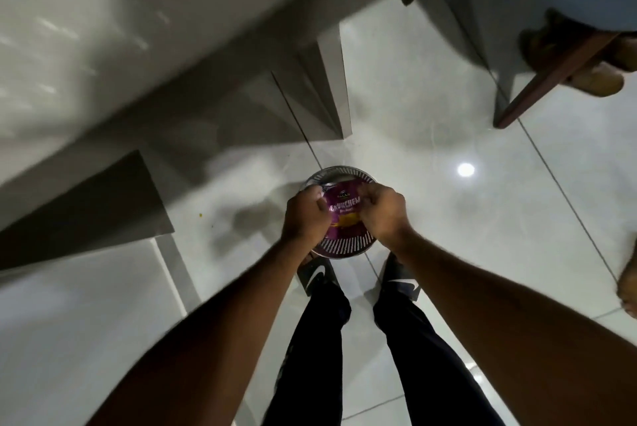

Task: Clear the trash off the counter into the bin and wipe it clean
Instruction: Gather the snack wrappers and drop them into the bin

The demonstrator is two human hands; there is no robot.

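A purple snack wrapper (344, 210) with white lettering is held flat between both hands, directly above a small round slotted bin (344, 248) that stands on the floor just in front of my feet. My left hand (305, 215) pinches the wrapper's left edge. Its right edge is gripped by my right hand (384, 210). The hands and wrapper hide most of the bin's opening, and what lies inside cannot be seen. The grey counter (138, 29) rises at the upper left, its top out of sight.
Glossy white floor tiles (482, 219) spread all around. The counter's base and a dark recess (86, 212) stand at the left. Another person's foot (596, 77) and a chair leg (548, 81) are at the upper right, and another foot (629, 284) at the right edge.
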